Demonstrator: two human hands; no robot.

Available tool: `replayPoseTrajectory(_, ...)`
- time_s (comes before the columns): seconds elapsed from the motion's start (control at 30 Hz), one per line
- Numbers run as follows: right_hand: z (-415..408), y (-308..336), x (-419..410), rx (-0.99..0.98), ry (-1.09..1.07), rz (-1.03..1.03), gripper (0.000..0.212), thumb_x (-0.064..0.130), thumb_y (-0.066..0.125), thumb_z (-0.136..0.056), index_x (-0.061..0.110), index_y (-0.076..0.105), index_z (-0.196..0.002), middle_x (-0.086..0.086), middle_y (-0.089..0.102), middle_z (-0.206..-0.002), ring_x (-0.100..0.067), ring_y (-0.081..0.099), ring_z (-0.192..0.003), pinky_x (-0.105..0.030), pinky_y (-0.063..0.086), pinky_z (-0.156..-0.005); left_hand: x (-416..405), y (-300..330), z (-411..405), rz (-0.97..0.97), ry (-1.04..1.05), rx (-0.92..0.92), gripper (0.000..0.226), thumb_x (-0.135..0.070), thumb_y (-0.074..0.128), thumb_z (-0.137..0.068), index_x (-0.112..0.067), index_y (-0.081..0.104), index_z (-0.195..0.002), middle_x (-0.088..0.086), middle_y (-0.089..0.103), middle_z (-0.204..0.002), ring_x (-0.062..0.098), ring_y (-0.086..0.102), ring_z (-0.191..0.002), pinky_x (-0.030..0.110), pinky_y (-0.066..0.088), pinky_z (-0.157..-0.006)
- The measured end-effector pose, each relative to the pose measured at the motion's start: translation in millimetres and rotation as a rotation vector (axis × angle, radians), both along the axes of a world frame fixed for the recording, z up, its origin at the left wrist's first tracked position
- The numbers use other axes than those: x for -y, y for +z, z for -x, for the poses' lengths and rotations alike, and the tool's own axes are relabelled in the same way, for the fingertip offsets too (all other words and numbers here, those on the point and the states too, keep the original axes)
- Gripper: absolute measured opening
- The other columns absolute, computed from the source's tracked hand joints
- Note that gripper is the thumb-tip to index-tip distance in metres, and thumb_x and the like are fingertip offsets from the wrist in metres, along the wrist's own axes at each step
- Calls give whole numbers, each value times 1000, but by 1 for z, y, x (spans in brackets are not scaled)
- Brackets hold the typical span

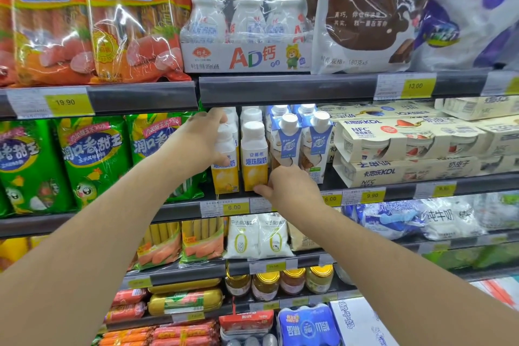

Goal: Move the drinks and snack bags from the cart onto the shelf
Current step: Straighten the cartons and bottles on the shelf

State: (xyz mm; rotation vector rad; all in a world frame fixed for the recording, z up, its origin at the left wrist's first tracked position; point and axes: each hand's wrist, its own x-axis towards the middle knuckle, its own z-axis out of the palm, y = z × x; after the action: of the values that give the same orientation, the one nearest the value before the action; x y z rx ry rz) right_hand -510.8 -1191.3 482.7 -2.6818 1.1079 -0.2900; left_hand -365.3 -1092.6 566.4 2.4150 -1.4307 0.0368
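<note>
Crowding risks toppling: left hand (200, 141) grips one yellow-and-white yogurt drink carton (224, 161); right hand (292, 187), fingers curled, presses its twin carton (254, 157) at three o'clock.

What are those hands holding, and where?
The left hand grips a yellow drink carton around its upper side; the right hand touches the neighbouring carton at its bottom corner.

We see bright, even store light – white glare streaks on the sausage packs (92, 22) – and wide-angle bending with soft blur at the edges
</note>
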Motion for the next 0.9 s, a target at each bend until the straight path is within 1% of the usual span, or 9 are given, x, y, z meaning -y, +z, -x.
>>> replayPoseTrajectory(0.1,25,-5,8,36,-31,-6,51,56,55,-91,12,61,-66,-2,58,-61,-21,60,-61,-30,49,-55,-15,-7,3,104,42,38,98,-35,90,-64,-21,35,-143,12,46,-142,30,45,-130,44,40,-105)
replayPoseTrajectory(0.17,46,-6,20,65,-95,-11,52,58,55,-90,11,67,-71,-3,65,-63,-19,64,-59,-32,56,-59,-26,-14,10,252,72,116,93,-36,89,-66,-17,39,-143,13,47,-141,31,41,-134,44,34,-111)
replayPoseTrajectory(0.27,69,-6,41,107,-174,-14,53,56,56,-90,8,69,-72,-6,70,-66,-20,67,-56,-35,58,-64,-29,-28,28,411,-2,218,76,-35,87,-68,-10,52,-130,11,54,-126,27,49,-119,37,38,-106)
replayPoseTrajectory(0.37,80,-7,54,134,-216,-31,53,53,61,-89,6,63,-64,-10,68,-60,-21,67,-53,-37,58,-60,-13,-37,50,387,-118,258,72,-39,84,-70,-10,52,-129,6,54,-122,23,58,-103,32,45,-97)
replayPoseTrajectory(0.47,77,-7,62,133,-223,-72,49,51,66,-87,8,56,-66,-10,65,-58,-25,67,-53,-36,57,-55,7,-34,67,382,-139,253,75,-44,77,-77,-14,45,-138,4,51,-133,25,64,-95,32,50,-83)
replayPoseTrajectory(0.57,70,-3,65,131,-227,-95,46,55,67,-84,10,61,-80,-8,66,-68,-27,67,-60,-41,60,-60,26,-25,79,309,-107,297,78,-49,68,-85,-17,33,-147,5,47,-142,26,65,-103,33,51,-80)
replayPoseTrajectory(0.63,67,-2,66,125,-216,-89,45,55,67,-84,10,61,-80,-8,67,-70,-28,67,-62,-43,61,-63,37,-20,84,265,-86,285,77,-46,67,-87,-16,29,-147,7,49,-140,28,63,-110,36,52,-82)
replayPoseTrajectory(0.77,65,-3,71,135,-195,-75,43,55,70,-80,13,59,-86,-5,66,-76,-28,67,-69,-42,59,-66,56,-14,85,161,-46,310,69,-42,73,-84,-14,38,-137,7,58,-123,31,65,-103,39,52,-78)
replayPoseTrajectory(0.9,61,0,75,154,-188,-111,42,55,72,-79,17,53,-79,-3,65,-70,-25,66,-68,-36,57,-63,66,-10,82,88,12,378,54,-35,79,-80,-13,51,-121,6,64,-111,32,67,-96,37,47,-68)
